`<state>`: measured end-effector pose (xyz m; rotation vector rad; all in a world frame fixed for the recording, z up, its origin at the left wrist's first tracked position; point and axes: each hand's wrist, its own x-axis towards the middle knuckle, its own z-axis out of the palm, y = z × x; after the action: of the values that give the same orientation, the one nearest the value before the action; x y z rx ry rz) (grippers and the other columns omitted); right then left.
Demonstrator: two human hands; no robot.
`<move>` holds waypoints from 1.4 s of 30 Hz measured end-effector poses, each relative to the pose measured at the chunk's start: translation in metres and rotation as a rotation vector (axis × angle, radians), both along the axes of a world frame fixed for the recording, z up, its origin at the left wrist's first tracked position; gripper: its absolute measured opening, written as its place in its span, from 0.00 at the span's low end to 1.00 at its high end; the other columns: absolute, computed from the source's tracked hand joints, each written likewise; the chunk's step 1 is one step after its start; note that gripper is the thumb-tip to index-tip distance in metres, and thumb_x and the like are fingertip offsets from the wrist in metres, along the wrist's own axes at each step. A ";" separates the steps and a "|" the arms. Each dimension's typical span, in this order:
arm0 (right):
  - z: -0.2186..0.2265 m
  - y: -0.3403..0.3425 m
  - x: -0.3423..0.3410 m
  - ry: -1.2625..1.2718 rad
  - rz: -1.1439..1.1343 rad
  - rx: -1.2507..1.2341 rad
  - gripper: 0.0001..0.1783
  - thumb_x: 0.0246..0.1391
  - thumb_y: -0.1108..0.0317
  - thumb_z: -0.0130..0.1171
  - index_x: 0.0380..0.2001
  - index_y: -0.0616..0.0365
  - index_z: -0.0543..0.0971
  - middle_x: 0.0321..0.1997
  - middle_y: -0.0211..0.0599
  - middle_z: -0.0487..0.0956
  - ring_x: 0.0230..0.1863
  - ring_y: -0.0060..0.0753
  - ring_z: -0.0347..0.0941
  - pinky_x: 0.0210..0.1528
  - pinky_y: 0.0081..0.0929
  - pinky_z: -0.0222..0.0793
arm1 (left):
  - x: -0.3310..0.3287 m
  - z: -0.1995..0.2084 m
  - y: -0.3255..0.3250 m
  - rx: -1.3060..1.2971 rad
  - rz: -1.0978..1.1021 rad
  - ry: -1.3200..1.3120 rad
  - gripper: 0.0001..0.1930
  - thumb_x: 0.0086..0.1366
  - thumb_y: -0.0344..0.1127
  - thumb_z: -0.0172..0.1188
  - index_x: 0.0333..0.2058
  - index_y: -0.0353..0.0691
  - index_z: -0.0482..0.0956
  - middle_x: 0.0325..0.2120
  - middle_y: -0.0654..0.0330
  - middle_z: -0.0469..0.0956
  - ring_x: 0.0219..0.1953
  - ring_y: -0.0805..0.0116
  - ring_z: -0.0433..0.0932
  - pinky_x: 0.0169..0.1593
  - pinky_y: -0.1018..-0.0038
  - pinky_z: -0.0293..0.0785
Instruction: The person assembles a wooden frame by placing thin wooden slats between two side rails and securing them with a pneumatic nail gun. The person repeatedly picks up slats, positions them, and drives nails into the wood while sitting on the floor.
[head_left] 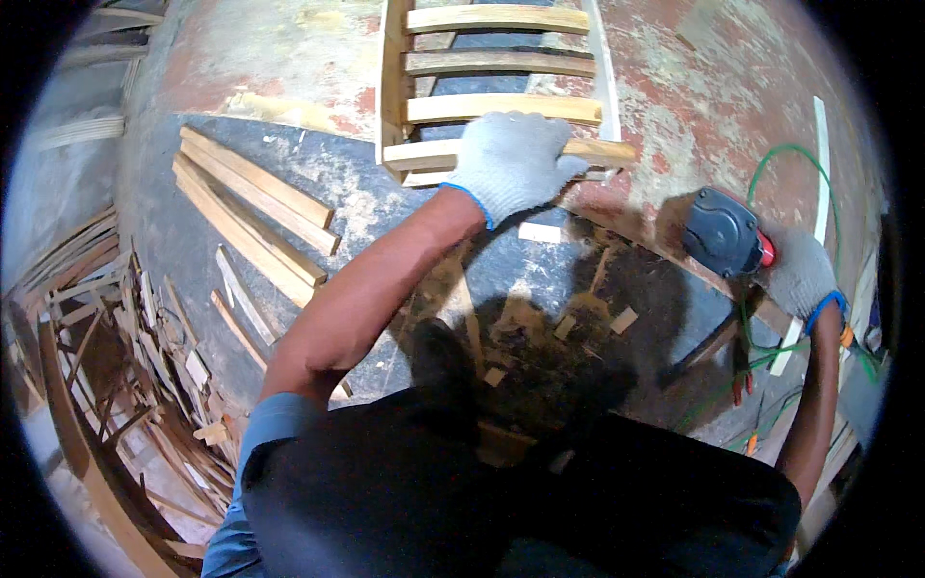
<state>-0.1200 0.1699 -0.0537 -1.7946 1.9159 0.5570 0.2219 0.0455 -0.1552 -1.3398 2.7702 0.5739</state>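
My left hand [513,166], in a whitish knit glove with a blue cuff, grips the nearest slat [419,155] of a wooden frame [390,91]. Its fingers curl over the slat's far side and the thumb points right. The slat's right end sticks out past the side rail. Several slats cross the frame further away. Off to the right, my right hand [805,275], gloved the same way, is closed around a nail gun [723,233] with a dark round housing and a red part. The nail gun is apart from the frame.
A green air hose [771,154] loops around the right side. Loose wooden strips [255,188] lie left of the frame. Scrap wood [145,356] is heaped at the lower left. Small wood blocks [624,321] are scattered near my feet. A pale strip [821,169] lies far right.
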 end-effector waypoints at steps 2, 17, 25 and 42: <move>0.002 -0.001 -0.003 0.024 -0.018 0.046 0.24 0.48 0.56 0.66 0.49 0.51 0.82 0.42 0.56 0.84 0.46 0.64 0.80 0.49 0.53 0.75 | 0.003 -0.001 0.000 0.015 0.007 0.026 0.27 0.66 0.63 0.56 0.35 0.41 0.84 0.30 0.47 0.84 0.36 0.43 0.84 0.41 0.50 0.78; -0.002 0.013 -0.016 -0.019 -0.076 0.084 0.20 0.44 0.54 0.67 0.41 0.49 0.84 0.38 0.51 0.85 0.43 0.60 0.82 0.47 0.52 0.77 | -0.002 0.002 0.000 -0.052 -0.016 -0.142 0.27 0.67 0.64 0.56 0.38 0.41 0.83 0.30 0.46 0.83 0.36 0.43 0.83 0.41 0.50 0.78; -0.064 0.090 0.018 -0.060 -0.190 -0.031 0.28 0.49 0.65 0.64 0.51 0.62 0.65 0.35 0.61 0.83 0.39 0.65 0.83 0.39 0.57 0.78 | 0.000 0.000 0.002 -0.060 -0.019 -0.114 0.28 0.68 0.63 0.56 0.37 0.40 0.82 0.31 0.45 0.83 0.37 0.42 0.83 0.41 0.50 0.78; -0.121 -0.033 0.024 -0.454 0.035 -0.236 0.39 0.61 0.33 0.53 0.23 0.64 0.79 0.21 0.57 0.77 0.27 0.59 0.77 0.36 0.52 0.74 | 0.001 -0.005 -0.001 -0.058 -0.038 -0.120 0.29 0.69 0.65 0.55 0.38 0.40 0.78 0.32 0.43 0.82 0.38 0.39 0.82 0.41 0.50 0.76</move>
<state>-0.0964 0.1373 -0.1746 -1.8988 1.6860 -0.0744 0.2226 0.0444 -0.1599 -1.2827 2.7289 0.4004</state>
